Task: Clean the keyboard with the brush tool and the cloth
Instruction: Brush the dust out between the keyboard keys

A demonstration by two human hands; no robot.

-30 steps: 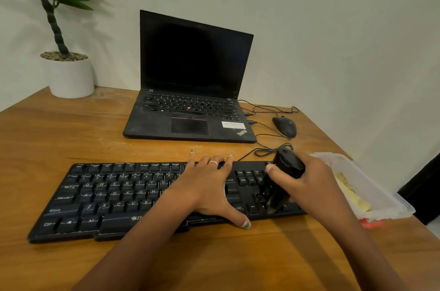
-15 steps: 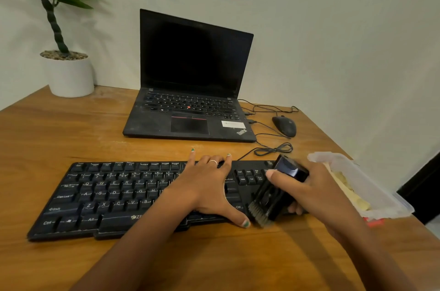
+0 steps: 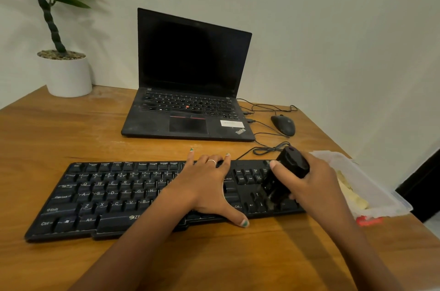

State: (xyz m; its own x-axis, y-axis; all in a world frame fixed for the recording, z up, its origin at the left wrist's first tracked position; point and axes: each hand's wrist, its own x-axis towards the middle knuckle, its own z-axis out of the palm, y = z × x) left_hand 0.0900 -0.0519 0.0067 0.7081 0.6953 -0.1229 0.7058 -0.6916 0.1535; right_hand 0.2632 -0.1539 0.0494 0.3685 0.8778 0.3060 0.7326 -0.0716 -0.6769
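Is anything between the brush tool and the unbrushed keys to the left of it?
Yes: the left hand lies flat on the keyboard just left of the brush tool, which the right hand holds.

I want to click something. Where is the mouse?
The mouse sits far right on the table, just right of the laptop, behind the keyboard.

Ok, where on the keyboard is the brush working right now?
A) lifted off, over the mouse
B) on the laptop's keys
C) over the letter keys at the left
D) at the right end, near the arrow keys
D: the right hand holds the brush with its bristles down by the arrow keys of the keyboard.
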